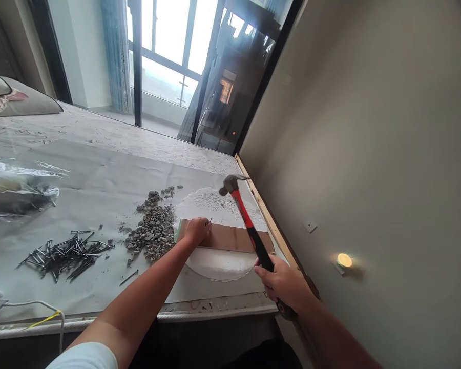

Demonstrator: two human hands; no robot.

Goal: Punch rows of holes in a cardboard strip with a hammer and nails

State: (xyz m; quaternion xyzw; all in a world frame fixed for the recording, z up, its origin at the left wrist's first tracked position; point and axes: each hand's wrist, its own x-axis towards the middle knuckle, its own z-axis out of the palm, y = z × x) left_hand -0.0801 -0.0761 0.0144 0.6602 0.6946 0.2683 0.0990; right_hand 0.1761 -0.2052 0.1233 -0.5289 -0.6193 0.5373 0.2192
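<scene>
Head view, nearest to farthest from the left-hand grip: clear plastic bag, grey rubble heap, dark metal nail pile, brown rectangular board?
1. Brown rectangular board: right beneath the left-hand grip.
2. Grey rubble heap: just left of the grip.
3. Dark metal nail pile: farther left.
4. Clear plastic bag: at the far left edge.

A bare stretch of grey sheet (100,192), left of centre, leaves passage between the plastic bag (21,192) at the left edge and the rubble heap (151,230) near centre; a pile of nails (65,252) obstructs the lower left. At lower centre, the left forearm (146,289) bars the way to the brown board (230,238). The hammer (249,225) slants across the board's right part; the wall (369,154) closes off the frame's right side.
</scene>
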